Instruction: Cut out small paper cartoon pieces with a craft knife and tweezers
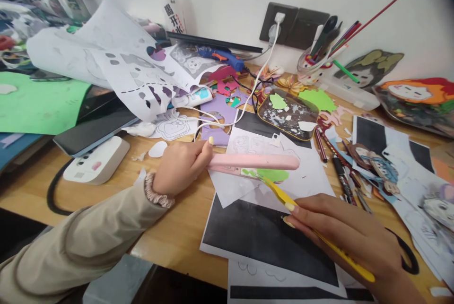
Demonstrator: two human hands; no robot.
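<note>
Two hands work on a small green paper scrap [273, 174].

The left hand [179, 166] has its fingers [205, 149] curled tight around a pink flat tool [253, 161], which lies over the green scrap; the right hand [349, 235] pinches a yellow knife [283, 196], its tip at the scrap; white and black sheets [264, 235] lie under it on the worktop [177, 233]; pens [340, 171] and a dark tray [289, 115] sit just beyond.

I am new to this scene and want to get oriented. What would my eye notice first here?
At the centre, the left hand holds a pink bar flat over a green paper piece, while the right hand holds a yellow craft knife against it. Around them, the wooden desk is crowded with cut paper, with a cup of pens at the back wall.
</note>
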